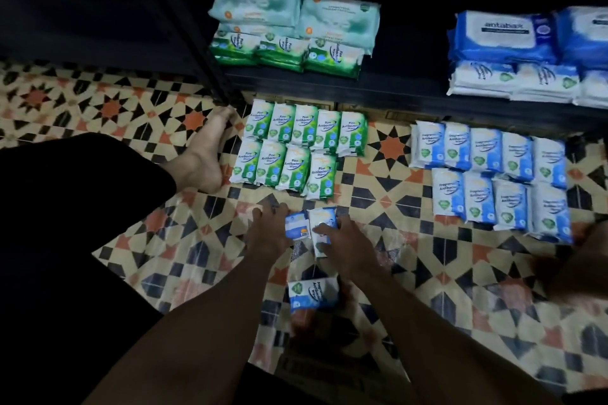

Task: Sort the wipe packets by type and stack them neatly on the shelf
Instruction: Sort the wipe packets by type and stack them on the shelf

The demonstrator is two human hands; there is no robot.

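Wipe packets [297,224] lie blurred between the left hand [268,233] and right hand [352,246]. I cannot tell whether either hand grips one. The blue stacks [503,39] are cut off at the right edge.

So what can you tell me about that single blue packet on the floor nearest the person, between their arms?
The blue packet is a soft pouch, glossy like plastic film, blue and white with a green shield mark and Antibacterial Wipes printed sideways. It lies flat, face up, on the patterned floor between the left forearm and right forearm, apart from the blue rows. Nothing holds it.
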